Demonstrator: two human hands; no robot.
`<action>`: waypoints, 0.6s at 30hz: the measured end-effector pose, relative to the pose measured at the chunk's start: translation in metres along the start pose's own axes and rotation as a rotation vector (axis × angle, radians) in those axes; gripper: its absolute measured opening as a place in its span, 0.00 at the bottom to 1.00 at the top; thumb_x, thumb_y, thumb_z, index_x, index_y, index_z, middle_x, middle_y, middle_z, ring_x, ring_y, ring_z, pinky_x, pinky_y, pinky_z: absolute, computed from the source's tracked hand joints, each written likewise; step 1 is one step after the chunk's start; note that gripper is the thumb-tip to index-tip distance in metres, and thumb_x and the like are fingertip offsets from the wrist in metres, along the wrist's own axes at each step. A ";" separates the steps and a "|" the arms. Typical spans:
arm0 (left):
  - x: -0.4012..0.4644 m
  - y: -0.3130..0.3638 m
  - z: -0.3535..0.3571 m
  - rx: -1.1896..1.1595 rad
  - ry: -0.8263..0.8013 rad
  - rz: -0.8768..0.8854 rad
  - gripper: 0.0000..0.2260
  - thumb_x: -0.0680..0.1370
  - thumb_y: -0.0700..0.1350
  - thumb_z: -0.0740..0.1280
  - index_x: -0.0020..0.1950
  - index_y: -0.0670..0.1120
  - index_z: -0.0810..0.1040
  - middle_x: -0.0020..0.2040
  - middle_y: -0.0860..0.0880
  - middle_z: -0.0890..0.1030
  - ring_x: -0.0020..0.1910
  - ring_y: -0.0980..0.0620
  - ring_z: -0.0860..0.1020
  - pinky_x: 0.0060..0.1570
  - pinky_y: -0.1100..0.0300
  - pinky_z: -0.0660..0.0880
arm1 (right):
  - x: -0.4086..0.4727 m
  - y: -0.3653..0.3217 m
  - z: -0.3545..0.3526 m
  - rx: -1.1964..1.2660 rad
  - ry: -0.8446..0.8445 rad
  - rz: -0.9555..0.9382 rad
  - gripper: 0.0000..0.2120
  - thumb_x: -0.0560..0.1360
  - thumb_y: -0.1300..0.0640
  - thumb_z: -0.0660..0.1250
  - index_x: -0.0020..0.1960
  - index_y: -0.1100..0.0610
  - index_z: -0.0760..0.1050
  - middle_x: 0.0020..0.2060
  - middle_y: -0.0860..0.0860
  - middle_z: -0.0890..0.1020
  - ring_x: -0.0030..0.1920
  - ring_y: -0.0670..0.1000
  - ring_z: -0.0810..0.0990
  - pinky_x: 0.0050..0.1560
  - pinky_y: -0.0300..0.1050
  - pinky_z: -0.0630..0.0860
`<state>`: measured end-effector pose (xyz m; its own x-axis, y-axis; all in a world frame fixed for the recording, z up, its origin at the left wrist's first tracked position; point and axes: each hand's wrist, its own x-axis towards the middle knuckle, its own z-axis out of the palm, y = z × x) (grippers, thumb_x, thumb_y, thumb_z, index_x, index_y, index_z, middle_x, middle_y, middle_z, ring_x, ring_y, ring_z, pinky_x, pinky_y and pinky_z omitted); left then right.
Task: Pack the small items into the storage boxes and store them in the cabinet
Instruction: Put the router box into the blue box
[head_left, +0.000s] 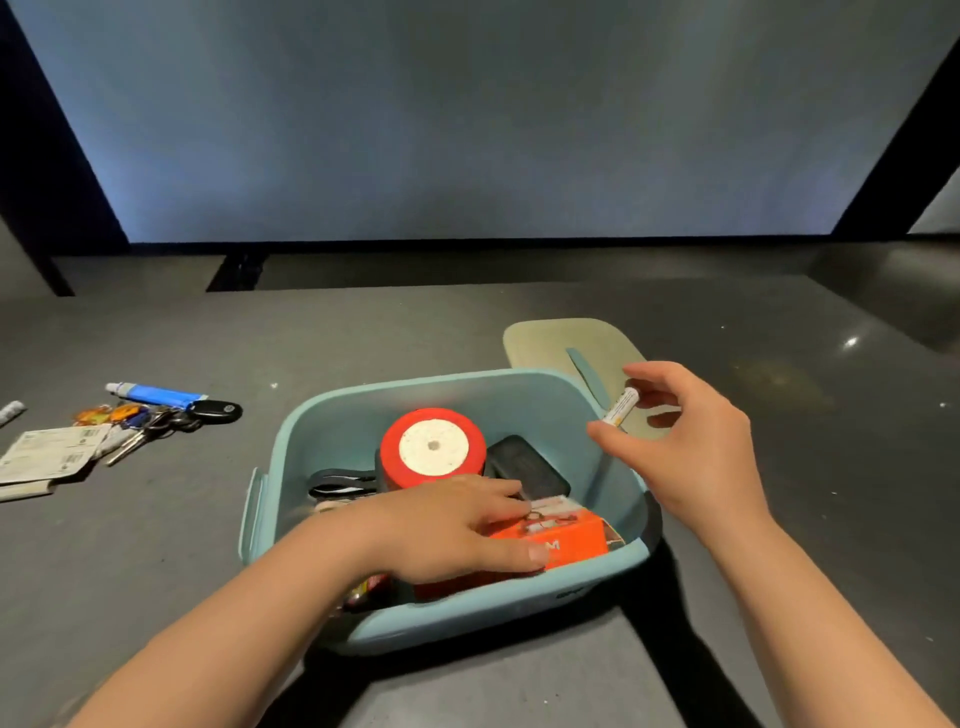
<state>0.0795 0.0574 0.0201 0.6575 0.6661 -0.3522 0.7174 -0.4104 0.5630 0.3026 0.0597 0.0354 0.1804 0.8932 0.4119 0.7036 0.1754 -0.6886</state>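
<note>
A teal storage box (332, 415) sits on the dark table in front of me. Inside it are a red roll with a white core (432, 447), a black case (524, 465), dark scissors (340, 483) and an orange carton (569, 535). My left hand (457, 525) is inside the box, gripping the orange carton with thumb and fingers. My right hand (685, 441) hovers over the box's right rim, pinching a small white and orange tube (621, 408) between thumb and fingers.
The box's pale lid (550, 343) lies flat behind the box. At the left lie a blue and white tube (153, 393), a key bunch with black fob (171, 418) and paper packets (49, 452). A large dim screen stands behind the table.
</note>
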 end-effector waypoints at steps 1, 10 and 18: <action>0.001 -0.003 0.004 -0.013 -0.024 0.009 0.27 0.76 0.66 0.56 0.73 0.58 0.63 0.76 0.58 0.58 0.74 0.60 0.54 0.71 0.62 0.49 | 0.000 0.001 0.003 0.002 -0.008 -0.002 0.25 0.61 0.53 0.79 0.56 0.46 0.77 0.45 0.41 0.80 0.46 0.41 0.78 0.44 0.26 0.68; -0.011 -0.018 0.010 -0.280 0.323 -0.062 0.15 0.78 0.59 0.59 0.57 0.54 0.78 0.54 0.54 0.82 0.56 0.57 0.77 0.60 0.56 0.71 | -0.001 0.007 0.023 -0.058 -0.293 -0.007 0.25 0.61 0.51 0.79 0.56 0.45 0.77 0.46 0.39 0.80 0.46 0.36 0.77 0.45 0.27 0.70; -0.043 -0.046 0.003 -0.283 1.141 -0.286 0.08 0.76 0.45 0.66 0.52 0.55 0.79 0.47 0.59 0.79 0.44 0.62 0.75 0.40 0.69 0.68 | 0.016 -0.008 0.057 -0.361 -0.670 -0.209 0.26 0.64 0.52 0.76 0.60 0.45 0.74 0.53 0.42 0.80 0.54 0.46 0.77 0.52 0.43 0.75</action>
<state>0.0190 0.0458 0.0073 -0.2005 0.9355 0.2910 0.6337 -0.1027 0.7667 0.2609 0.0962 0.0135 -0.3519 0.9359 -0.0153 0.8777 0.3243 -0.3528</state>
